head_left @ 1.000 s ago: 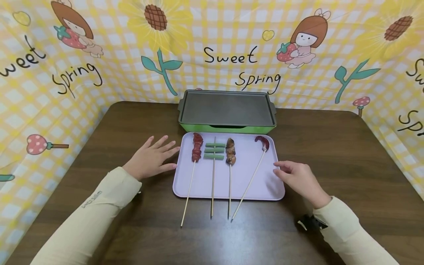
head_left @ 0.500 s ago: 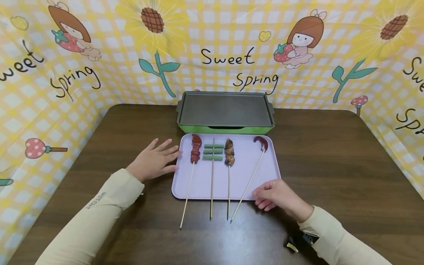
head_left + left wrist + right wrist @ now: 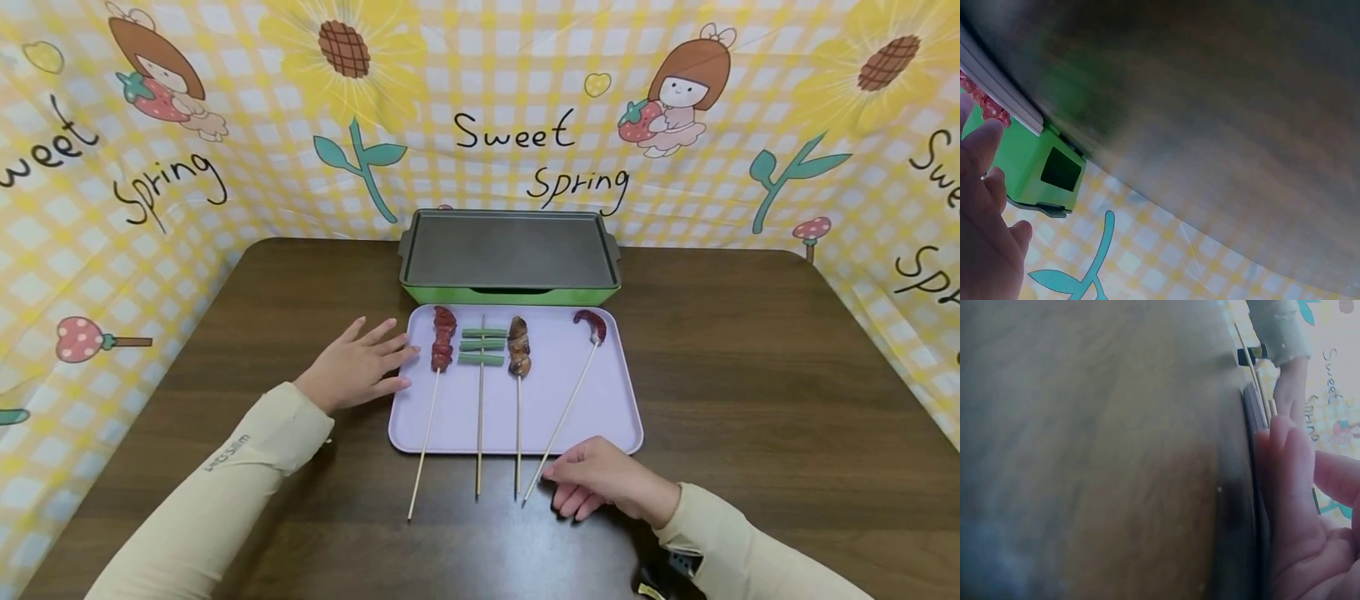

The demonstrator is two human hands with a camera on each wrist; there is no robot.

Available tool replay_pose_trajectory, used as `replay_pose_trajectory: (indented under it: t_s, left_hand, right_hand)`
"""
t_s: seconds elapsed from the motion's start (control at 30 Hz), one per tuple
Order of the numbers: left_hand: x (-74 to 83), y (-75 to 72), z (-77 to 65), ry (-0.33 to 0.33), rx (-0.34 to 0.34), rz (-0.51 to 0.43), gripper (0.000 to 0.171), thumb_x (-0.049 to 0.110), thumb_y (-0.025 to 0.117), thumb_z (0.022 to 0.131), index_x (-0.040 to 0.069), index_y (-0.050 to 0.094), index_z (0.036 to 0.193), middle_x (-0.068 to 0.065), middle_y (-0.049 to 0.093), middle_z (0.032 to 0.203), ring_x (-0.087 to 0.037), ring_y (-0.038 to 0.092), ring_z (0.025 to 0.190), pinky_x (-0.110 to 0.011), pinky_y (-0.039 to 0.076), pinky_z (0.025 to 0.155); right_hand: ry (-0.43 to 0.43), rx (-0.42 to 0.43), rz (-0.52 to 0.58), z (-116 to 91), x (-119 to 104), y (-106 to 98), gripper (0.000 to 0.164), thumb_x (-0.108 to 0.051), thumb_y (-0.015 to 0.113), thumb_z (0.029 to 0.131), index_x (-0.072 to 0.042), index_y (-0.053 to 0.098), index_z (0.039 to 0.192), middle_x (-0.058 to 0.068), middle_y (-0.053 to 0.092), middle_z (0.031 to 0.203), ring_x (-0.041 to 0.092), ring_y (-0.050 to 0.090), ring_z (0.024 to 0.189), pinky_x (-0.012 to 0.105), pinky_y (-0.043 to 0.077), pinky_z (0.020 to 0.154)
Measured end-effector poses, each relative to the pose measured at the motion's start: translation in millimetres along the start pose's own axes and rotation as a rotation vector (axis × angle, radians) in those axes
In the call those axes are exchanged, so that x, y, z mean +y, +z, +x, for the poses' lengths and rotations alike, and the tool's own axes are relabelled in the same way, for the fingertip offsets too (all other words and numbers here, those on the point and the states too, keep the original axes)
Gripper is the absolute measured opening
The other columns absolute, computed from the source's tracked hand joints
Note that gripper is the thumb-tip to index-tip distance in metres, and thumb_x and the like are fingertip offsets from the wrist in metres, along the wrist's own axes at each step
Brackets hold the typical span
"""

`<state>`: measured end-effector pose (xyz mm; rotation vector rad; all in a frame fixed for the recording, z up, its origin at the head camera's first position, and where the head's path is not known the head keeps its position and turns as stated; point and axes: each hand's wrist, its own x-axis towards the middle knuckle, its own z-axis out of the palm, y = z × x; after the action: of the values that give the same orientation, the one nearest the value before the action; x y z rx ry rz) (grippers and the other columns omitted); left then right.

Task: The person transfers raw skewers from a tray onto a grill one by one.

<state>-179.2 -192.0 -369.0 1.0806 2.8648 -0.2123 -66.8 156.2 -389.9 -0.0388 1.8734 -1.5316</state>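
A lilac tray (image 3: 450, 421) bears several skewers, their sticks jutting past its front rim. From the left come a red meat skewer (image 3: 443, 340), a green bean skewer (image 3: 482, 346), a brown mushroom-like skewer (image 3: 519, 346) and, apart at the right, a dark red shrimp-like skewer (image 3: 592, 323) with a slanted stick. My left hand (image 3: 352, 367) has its fingers spread, fingertips at the tray's left rim. Beside the lower stick of the shrimp-like skewer is my right hand (image 3: 603, 479), fingers loosely bent, index fingertip close to the stick; whether it touches cannot be told.
Behind the tray stands a green grill (image 3: 510, 295) with a dark flat plate (image 3: 513, 250) on top. Both are on a dark brown wooden table (image 3: 735, 358). A yellow checked cloth (image 3: 510, 75) hangs along the back and sides.
My right hand has moved from the tray's right rim leftward and toward me, down to the slanted stick. My left hand has shifted slightly right onto the rim. The skewers lie as before.
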Motion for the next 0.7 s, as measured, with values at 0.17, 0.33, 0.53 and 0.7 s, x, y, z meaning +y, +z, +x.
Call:
replay_pose_trajectory:
  t_s: [0.17, 0.33, 0.53, 0.7]
  left_hand:
    - [0.5, 1.8, 1.5, -0.004, -0.030, -0.007, 0.058, 0.048, 0.048, 0.097, 0.012, 0.049, 0.141, -0.012, 0.045, 0.145, -0.035, 0.025, 0.141, -0.060, 0.016, 0.110]
    - [0.2, 3.5, 0.8, -0.026, -0.054, 0.000, 0.065, 0.053, 0.048, 0.094, 0.009, 0.047, 0.143, -0.012, 0.042, 0.147, -0.034, 0.024, 0.142, -0.059, 0.014, 0.111]
    - [-0.3, 2.4, 0.2, -0.018, -0.060, 0.019, 0.069, 0.055, 0.046, 0.094, 0.007, 0.045, 0.143, -0.010, 0.042, 0.148, -0.032, 0.023, 0.142, -0.058, 0.012, 0.111]
    - [-2.9, 1.9, -2.4, -0.007, -0.062, 0.020, 0.067, 0.053, 0.047, 0.095, 0.006, 0.046, 0.143, -0.011, 0.042, 0.147, -0.032, 0.024, 0.142, -0.058, 0.013, 0.111]
  right_hand:
    - [0.031, -0.053, -0.018, 3, -2, 5, 0.023, -0.015, 0.060, 0.092, 0.005, 0.069, 0.089, 0.001, 0.064, 0.059, 0.005, 0.061, 0.050, 0.020, 0.050, 0.047]
    - [0.055, -0.070, -0.029, 7, -3, 12, 0.025, -0.018, 0.059, 0.094, 0.005, 0.068, 0.088, 0.001, 0.063, 0.058, 0.006, 0.060, 0.048, 0.019, 0.049, 0.046]
    - [0.082, -0.070, -0.026, 8, -3, 23, 0.027, -0.021, 0.056, 0.095, 0.003, 0.066, 0.088, 0.003, 0.063, 0.058, 0.006, 0.059, 0.046, 0.020, 0.049, 0.045]
    - [0.094, -0.072, -0.006, 9, -4, 26, 0.028, -0.022, 0.053, 0.097, 0.002, 0.065, 0.088, 0.002, 0.062, 0.056, 0.005, 0.059, 0.046, 0.019, 0.048, 0.044]
